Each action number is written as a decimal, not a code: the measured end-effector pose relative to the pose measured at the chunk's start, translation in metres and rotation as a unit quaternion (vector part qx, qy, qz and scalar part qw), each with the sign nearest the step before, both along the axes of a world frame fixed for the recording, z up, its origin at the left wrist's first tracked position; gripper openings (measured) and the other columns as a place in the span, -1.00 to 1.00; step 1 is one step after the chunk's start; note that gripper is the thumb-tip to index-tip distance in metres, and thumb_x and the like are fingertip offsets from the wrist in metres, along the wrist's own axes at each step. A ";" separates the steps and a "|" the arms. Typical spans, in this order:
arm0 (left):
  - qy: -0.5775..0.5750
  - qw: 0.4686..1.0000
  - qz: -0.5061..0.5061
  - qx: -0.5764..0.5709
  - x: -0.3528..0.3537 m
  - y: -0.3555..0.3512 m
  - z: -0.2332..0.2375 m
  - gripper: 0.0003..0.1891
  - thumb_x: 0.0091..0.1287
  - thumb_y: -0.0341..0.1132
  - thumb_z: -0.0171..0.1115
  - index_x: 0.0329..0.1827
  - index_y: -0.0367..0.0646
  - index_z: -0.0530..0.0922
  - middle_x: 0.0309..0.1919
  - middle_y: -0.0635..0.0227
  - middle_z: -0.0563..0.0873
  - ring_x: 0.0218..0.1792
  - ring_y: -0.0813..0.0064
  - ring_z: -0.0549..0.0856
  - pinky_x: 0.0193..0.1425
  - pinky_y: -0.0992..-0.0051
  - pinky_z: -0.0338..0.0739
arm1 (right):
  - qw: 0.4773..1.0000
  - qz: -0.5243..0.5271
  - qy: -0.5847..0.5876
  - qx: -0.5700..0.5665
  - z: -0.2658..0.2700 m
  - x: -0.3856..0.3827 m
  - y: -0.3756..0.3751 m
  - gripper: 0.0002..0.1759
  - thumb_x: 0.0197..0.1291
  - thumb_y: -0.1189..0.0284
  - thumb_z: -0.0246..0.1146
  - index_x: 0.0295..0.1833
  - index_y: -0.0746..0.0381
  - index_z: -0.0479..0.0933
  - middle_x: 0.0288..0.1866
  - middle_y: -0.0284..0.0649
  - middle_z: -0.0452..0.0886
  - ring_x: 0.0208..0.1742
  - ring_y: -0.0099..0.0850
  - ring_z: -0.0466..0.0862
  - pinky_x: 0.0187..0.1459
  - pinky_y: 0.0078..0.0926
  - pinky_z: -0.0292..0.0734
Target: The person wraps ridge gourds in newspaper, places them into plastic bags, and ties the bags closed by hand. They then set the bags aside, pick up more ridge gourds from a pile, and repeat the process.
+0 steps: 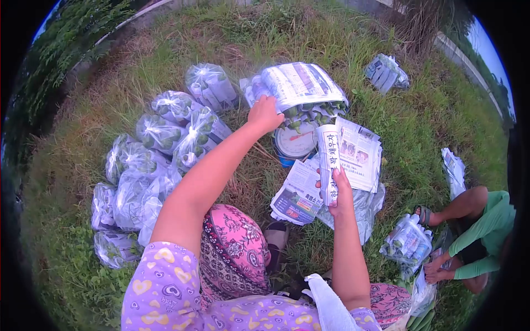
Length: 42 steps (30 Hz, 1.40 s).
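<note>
A large newspaper-wrapped bundle in clear plastic [301, 83] lies on top of a round-dialled scale [296, 141], with green produce showing at its front edge. My left hand [265, 115] is on the bundle's left side, fingers bent against the plastic; a ring shows on one finger. In my right hand [338, 190] is an upright newspaper roll [328, 165], gripped near its lower end. Sheets of newspaper [361, 151] lie behind and to the right of the roll, and more printed sheets [298, 193] lie to its left.
Several clear bags of wrapped bundles [132, 193] are heaped on the grass at left. Another bag [385, 73] lies at upper right. A person in green sleeves [483, 243] crouches at right beside a bagged bundle [408, 243]. Grey plastic [367, 212] lies under the newspaper.
</note>
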<state>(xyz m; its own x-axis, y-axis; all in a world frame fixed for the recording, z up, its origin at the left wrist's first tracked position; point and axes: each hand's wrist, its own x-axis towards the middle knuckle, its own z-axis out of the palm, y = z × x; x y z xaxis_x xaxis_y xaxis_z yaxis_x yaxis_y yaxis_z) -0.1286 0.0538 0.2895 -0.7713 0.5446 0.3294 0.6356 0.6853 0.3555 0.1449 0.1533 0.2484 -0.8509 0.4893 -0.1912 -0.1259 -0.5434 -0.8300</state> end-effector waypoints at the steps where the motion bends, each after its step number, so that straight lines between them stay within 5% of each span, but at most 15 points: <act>1: -0.023 0.999 0.012 -0.025 -0.007 0.006 -0.003 -0.62 0.10 -0.14 0.33 -0.10 -0.18 0.57 0.02 0.16 0.54 0.00 0.12 0.58 0.10 0.23 0.49 | 1.000 0.004 0.003 0.000 0.003 -0.001 -0.001 -0.51 0.32 0.25 0.05 0.29 0.21 0.26 -0.08 -0.08 0.59 -0.43 -0.44 0.65 -0.64 -0.64 0.50; 6: 0.032 0.998 0.003 -0.045 -0.029 0.019 -0.012 -0.67 0.15 -0.15 0.24 -0.11 -0.19 0.58 -0.06 0.12 0.59 0.00 0.04 0.58 0.09 0.20 0.50 | 0.999 0.024 0.024 0.010 0.016 -0.008 -0.002 -0.49 0.31 0.25 0.07 0.31 0.22 0.24 -0.11 -0.09 0.59 -0.43 -0.45 0.65 -0.63 -0.63 0.50; 8: 0.033 0.999 0.003 -0.037 -0.041 0.024 -0.022 -0.68 0.18 -0.18 0.18 -0.11 -0.22 0.59 -0.14 0.07 0.64 -0.03 0.02 0.60 0.08 0.19 0.50 | 0.999 0.027 0.032 0.006 0.024 -0.013 -0.002 -0.51 0.30 0.31 0.10 0.30 0.22 0.24 -0.13 -0.14 0.59 -0.42 -0.47 0.67 -0.76 -0.73 0.36; 11: -0.062 0.996 0.050 0.029 -0.042 0.025 -0.024 -0.74 0.23 -0.18 0.15 -0.19 -0.21 0.58 -0.24 0.07 0.69 -0.11 0.06 0.65 -0.03 0.18 0.51 | 0.998 0.040 0.027 0.041 0.029 -0.025 0.006 -0.48 0.27 0.34 0.15 0.30 0.22 0.24 -0.14 -0.18 0.58 -0.42 -0.48 0.67 -0.79 -0.74 0.31; 15: -0.099 0.990 -0.028 0.097 -0.051 0.020 -0.023 -0.71 0.20 -0.16 0.21 -0.19 -0.22 0.57 -0.30 0.06 0.69 -0.20 0.11 0.68 -0.13 0.23 0.52 | 0.989 0.046 -0.002 0.143 0.033 -0.054 0.010 -0.41 0.20 0.37 0.21 0.32 0.25 0.23 -0.12 -0.21 0.57 -0.43 -0.50 0.64 -0.74 -0.64 0.34; 21: -0.208 0.954 -0.131 0.171 -0.075 0.020 -0.027 -0.79 0.23 -0.27 0.21 -0.18 -0.21 0.57 -0.36 0.25 0.69 -0.32 0.42 0.66 -0.23 0.43 0.51 | 0.959 0.095 -0.055 0.260 0.038 -0.094 0.009 -0.25 0.07 0.35 0.29 0.37 0.24 0.19 -0.10 -0.17 0.57 -0.42 -0.50 0.62 -0.55 -0.63 0.46; 24: -0.329 0.899 -0.144 0.249 -0.083 0.021 -0.028 -0.86 0.26 -0.37 0.18 -0.18 -0.20 0.57 -0.37 0.38 0.66 -0.36 0.57 0.61 -0.28 0.56 0.48 | 0.898 0.043 -0.112 0.422 0.045 -0.110 -0.001 -0.19 -0.01 0.32 0.35 0.38 0.25 0.21 -0.07 -0.09 0.58 -0.28 -0.39 0.65 -0.30 -0.50 0.56; 25: -0.363 0.879 -0.143 0.274 -0.085 0.021 -0.027 -0.87 0.26 -0.39 0.18 -0.17 -0.19 0.57 -0.38 0.41 0.65 -0.37 0.60 0.60 -0.29 0.59 0.48 | 0.869 0.007 -0.098 0.484 0.037 -0.118 0.002 -0.18 -0.07 0.32 0.38 0.35 0.27 0.26 -0.01 0.00 0.58 -0.12 -0.24 0.66 -0.08 -0.37 0.55; 29: -0.419 0.847 -0.108 0.308 -0.088 0.018 -0.025 -0.82 0.20 -0.39 0.25 -0.14 -0.16 0.56 -0.37 0.45 0.63 -0.38 0.62 0.58 -0.29 0.60 0.46 | 0.800 -0.026 -0.064 0.596 0.044 -0.122 0.006 -0.22 -0.11 0.34 0.39 0.30 0.27 0.31 0.05 0.04 0.57 0.01 -0.15 0.63 0.05 -0.32 0.49; 32: -0.315 0.905 -0.126 0.257 -0.082 0.018 -0.024 -0.77 0.13 -0.33 0.31 -0.17 -0.18 0.57 -0.34 0.43 0.65 -0.35 0.57 0.61 -0.28 0.53 0.49 | 0.787 -0.037 -0.086 0.609 0.046 -0.106 0.012 -0.23 -0.13 0.36 0.40 0.28 0.28 0.34 0.06 0.03 0.57 0.02 -0.17 0.63 0.07 -0.32 0.48; 35: -0.136 0.980 -0.074 0.128 -0.055 0.016 0.005 -0.69 0.02 -0.23 0.37 -0.17 -0.11 0.60 -0.39 0.24 0.71 -0.31 0.30 0.69 -0.24 0.33 0.53 | 0.775 -0.031 -0.124 0.618 0.036 -0.089 0.015 -0.23 -0.14 0.37 0.41 0.27 0.28 0.36 0.06 0.01 0.57 0.03 -0.19 0.62 0.08 -0.31 0.47; 37: -0.062 0.991 -0.053 0.105 -0.047 0.024 0.012 -0.72 0.04 -0.23 0.35 -0.16 -0.01 0.62 -0.42 0.16 0.71 -0.30 0.12 0.69 -0.21 0.22 0.54 | 0.738 -0.045 -0.126 0.662 0.029 -0.086 0.016 -0.24 -0.14 0.36 0.41 0.26 0.26 0.37 0.00 -0.03 0.58 0.00 -0.15 0.62 0.04 -0.30 0.50; 42: 0.012 0.988 -0.060 0.140 -0.028 0.039 0.028 -0.83 0.12 -0.33 0.23 -0.22 -0.06 0.57 -0.42 0.16 0.70 -0.33 0.09 0.69 -0.24 0.16 0.54 | 0.713 -0.106 -0.123 0.682 0.032 -0.104 0.007 -0.25 -0.15 0.37 0.42 0.25 0.24 0.39 -0.08 -0.08 0.51 -0.03 -0.14 0.58 0.00 -0.29 0.50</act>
